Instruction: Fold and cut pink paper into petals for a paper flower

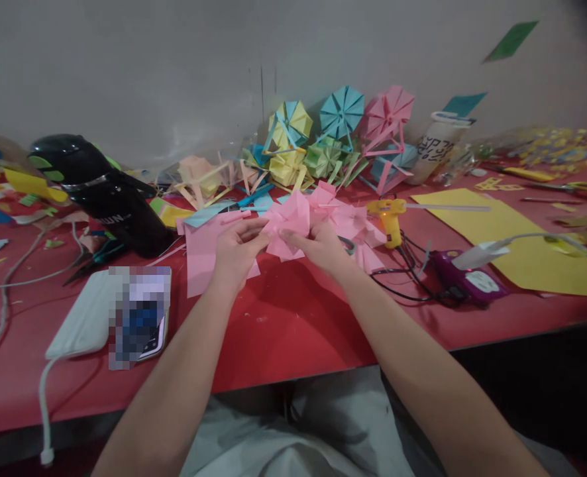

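Between my two hands is a pink folded-paper flower (pixel 288 225), raised a little over the red table. My left hand (pixel 238 252) pinches its left side with thumb and fingers. The thumb of my right hand (pixel 320 246) presses on its front, while the other fingers are partly hidden behind the paper. More pink folded paper pieces (pixel 348 222) lie just beyond and to the right of my right hand. A flat pink sheet (pixel 201 255) rests under and left of my left hand.
Folded paper wheels (pixel 342 111) on stands line the wall. On the right are a yellow glue gun (pixel 393 218), a purple power socket (pixel 472 278) and a yellow sheet (pixel 522 245). A black bottle (pixel 109 192), a white power bank (pixel 85 311) and a phone (pixel 157 334) are left.
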